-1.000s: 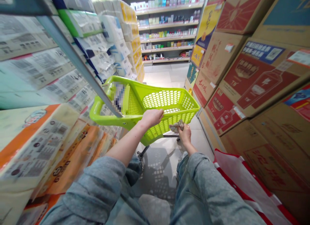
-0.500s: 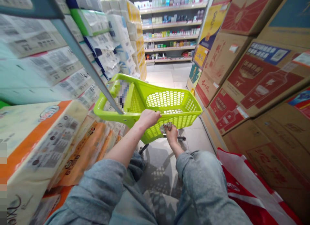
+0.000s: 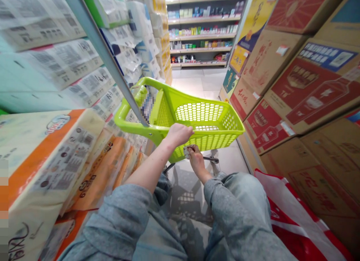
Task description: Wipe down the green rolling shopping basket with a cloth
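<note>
A lime-green plastic shopping cart (image 3: 168, 129) with slotted sides stands in front of me, turned sideways. My left hand (image 3: 180, 134) is closed round the top rim of its near side. Lower down, my right hand (image 3: 196, 156) pinches a crumpled greyish-white cloth (image 3: 188, 151) against the outside of the cart's near wall. The fingers partly cover the cloth. A grey metal pole (image 3: 112, 62) rises from the cart's handle end toward the upper left.
Packs of tissue paper (image 3: 50, 152) are piled along my left. Printed cardboard cartons (image 3: 303, 84) are stacked on the right, with a red and white bag (image 3: 292, 223) below them. Shelves of small goods (image 3: 202, 36) stand at the back, beyond pale floor tiles (image 3: 197, 81).
My right hand has shifted slightly left and down along the cart's wall with the cloth. My left hand stays on the rim. The whole view has shifted a little.
</note>
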The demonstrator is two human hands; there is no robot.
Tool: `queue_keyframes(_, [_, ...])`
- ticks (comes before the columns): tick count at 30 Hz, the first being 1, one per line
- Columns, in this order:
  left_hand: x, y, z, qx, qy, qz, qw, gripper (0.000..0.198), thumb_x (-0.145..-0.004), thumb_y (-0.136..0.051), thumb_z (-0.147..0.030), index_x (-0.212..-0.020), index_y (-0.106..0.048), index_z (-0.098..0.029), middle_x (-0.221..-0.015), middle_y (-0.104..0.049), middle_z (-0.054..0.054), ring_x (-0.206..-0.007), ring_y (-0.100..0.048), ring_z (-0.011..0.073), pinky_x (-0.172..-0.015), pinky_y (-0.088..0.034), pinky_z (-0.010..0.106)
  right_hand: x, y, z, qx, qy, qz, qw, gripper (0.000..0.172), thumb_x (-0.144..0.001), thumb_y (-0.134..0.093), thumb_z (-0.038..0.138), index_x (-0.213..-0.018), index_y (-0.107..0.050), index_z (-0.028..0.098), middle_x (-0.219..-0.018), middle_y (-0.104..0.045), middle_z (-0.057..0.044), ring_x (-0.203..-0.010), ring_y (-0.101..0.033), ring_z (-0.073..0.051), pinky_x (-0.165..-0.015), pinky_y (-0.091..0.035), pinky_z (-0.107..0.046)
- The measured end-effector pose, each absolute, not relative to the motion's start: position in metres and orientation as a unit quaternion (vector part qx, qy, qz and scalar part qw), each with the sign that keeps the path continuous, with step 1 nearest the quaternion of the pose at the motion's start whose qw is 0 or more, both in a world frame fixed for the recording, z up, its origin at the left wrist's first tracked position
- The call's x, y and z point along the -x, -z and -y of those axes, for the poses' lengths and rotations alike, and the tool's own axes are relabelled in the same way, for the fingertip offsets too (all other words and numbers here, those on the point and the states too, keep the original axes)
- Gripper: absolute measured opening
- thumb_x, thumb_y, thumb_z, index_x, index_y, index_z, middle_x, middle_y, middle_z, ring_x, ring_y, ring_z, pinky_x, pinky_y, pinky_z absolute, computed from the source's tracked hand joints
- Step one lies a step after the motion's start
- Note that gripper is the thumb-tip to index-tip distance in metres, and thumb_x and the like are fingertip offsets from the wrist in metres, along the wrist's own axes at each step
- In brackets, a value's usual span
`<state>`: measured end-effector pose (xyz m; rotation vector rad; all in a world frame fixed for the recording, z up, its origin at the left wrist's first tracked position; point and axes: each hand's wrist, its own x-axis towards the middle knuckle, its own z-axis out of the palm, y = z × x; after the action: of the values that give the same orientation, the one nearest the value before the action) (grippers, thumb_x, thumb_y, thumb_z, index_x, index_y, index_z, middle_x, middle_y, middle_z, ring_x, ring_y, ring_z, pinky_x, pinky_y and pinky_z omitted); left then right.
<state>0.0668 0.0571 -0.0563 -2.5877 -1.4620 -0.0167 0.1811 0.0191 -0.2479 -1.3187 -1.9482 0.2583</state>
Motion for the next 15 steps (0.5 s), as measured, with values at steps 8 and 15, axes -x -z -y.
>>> queue_keyframes(8, [-0.065,0.056,-0.061,0.871,0.014,0.483,0.086,0.037,-0.094,-0.035,-0.036,-0.091,-0.066,-0.015,-0.080,-0.070,0.013,-0.078,-0.067,0.0242,-0.066,-0.044,0.031,-0.216,0.266,-0.024,0.532,-0.090,0.784,0.306,0.019,-0.084,-0.052,0.016,-0.088,-0.071,0.019,-0.096,-0.067,-0.010,-0.096,-0.058,-0.022,-0.089,-0.048,-0.036])
queue_keyframes(15, [-0.069,0.058,-0.062,0.871,0.020,0.482,0.095,0.038,-0.094,-0.035,-0.035,-0.091,-0.067,-0.014,-0.078,-0.070,0.013,-0.077,-0.067,0.0238,-0.065,-0.043,0.031,-0.216,0.250,-0.005,0.502,-0.110,0.765,0.387,0.030,-0.087,-0.044,0.017,-0.106,-0.068,0.018,-0.105,-0.061,-0.011,-0.101,-0.056,-0.022,-0.091,-0.048,-0.036])
